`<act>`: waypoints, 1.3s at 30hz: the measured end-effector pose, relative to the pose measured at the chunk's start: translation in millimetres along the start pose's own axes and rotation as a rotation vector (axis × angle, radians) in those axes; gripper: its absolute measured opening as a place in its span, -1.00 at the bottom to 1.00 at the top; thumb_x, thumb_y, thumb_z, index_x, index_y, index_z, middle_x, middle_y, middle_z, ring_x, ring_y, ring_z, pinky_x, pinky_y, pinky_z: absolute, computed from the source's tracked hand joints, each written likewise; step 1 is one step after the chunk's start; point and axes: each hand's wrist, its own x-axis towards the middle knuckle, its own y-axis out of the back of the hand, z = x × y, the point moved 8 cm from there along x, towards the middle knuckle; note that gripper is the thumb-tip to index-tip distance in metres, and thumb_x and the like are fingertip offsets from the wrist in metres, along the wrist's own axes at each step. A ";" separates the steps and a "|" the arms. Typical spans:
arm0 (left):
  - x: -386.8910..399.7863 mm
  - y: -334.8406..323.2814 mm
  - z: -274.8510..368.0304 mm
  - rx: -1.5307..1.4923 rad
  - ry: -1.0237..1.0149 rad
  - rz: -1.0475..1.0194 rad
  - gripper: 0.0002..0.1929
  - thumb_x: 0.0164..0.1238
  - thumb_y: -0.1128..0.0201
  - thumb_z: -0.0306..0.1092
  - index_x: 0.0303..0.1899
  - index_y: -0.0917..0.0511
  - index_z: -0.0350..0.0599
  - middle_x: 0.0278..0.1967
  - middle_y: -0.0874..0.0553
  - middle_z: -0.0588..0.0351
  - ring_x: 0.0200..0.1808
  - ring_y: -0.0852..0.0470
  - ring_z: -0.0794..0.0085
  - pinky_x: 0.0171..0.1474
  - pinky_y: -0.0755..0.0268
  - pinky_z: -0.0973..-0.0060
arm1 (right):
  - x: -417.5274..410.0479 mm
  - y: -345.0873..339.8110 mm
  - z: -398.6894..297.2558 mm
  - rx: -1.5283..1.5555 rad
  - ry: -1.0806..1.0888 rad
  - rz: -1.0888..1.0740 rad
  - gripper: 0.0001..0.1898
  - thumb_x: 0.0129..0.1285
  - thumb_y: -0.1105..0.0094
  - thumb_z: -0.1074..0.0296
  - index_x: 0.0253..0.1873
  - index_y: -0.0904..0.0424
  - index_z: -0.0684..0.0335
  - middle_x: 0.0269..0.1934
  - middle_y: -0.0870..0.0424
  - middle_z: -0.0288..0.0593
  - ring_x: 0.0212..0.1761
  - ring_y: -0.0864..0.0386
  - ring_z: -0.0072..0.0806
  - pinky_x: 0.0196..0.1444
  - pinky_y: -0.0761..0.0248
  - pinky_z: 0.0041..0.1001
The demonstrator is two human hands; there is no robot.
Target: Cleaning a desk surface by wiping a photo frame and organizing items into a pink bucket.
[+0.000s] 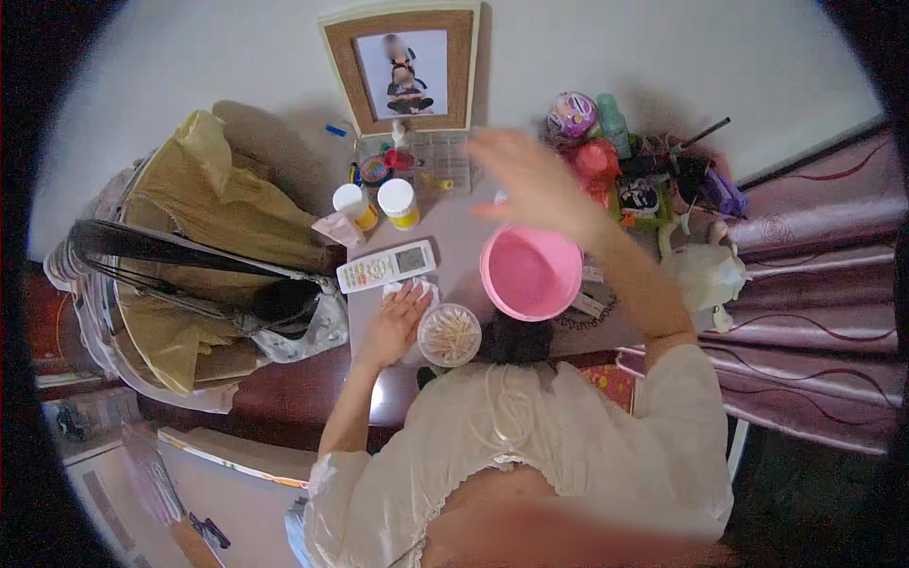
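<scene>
My left hand point(394, 323) lies over a crumpled white tissue point(426, 287), pressing it to the grey tabletop. Just above that hand is a white remote control point(387, 266) with a small display. To its right stands a clear round tub of cotton swabs point(449, 335). My right hand point(522, 177), blurred, is raised above the far rim of a pink plastic bucket point(531, 273). Its fingers are spread, and I see nothing between them. The visible inside of the bucket holds nothing.
Two white-lidded bottles point(399, 204) stand beyond the remote, near a clear compartment box point(444, 160) and a framed photo point(412, 67). Large open bags point(206, 255) crowd the left. Toys and a green bottle point(613, 126) cluster at right, beside a pink curtain point(817, 284).
</scene>
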 end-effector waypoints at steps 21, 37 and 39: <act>91.2 86.6 91.5 -0.314 -0.201 0.105 -0.50 -0.01 -0.35 -0.35 0.05 -0.44 -0.02 0.19 -0.31 -0.14 0.12 -0.42 0.04 0.05 -0.38 0.31 | -171.1 117.6 40.6 0.284 -0.549 0.509 -0.32 -0.17 -0.42 0.41 0.13 -0.31 0.27 -0.06 -0.49 -0.12 -0.10 -0.51 -0.48 -0.12 -0.45 -0.47; 79.8 87.0 75.0 -0.352 -0.107 0.232 -0.72 -0.10 -0.41 -0.40 -0.27 -0.57 -0.14 0.30 -0.18 -0.22 0.26 -0.30 0.03 0.15 -0.33 0.30 | -132.9 -7.6 7.4 0.057 -0.378 0.222 -0.34 -0.10 -0.37 0.25 0.13 -0.28 0.28 0.05 -0.35 0.00 0.12 -0.30 -0.06 0.15 -0.20 -0.22; 74.1 87.5 61.5 -0.398 -0.051 0.245 -0.72 -0.10 -0.42 -0.38 -0.28 -0.57 -0.14 0.30 -0.18 -0.21 0.26 -0.30 0.04 0.15 -0.33 0.31 | -135.5 2.5 18.9 0.130 -0.395 0.321 -0.37 -0.01 -0.31 0.22 0.15 -0.27 0.29 0.03 -0.36 0.04 0.12 -0.29 -0.03 0.14 -0.21 -0.22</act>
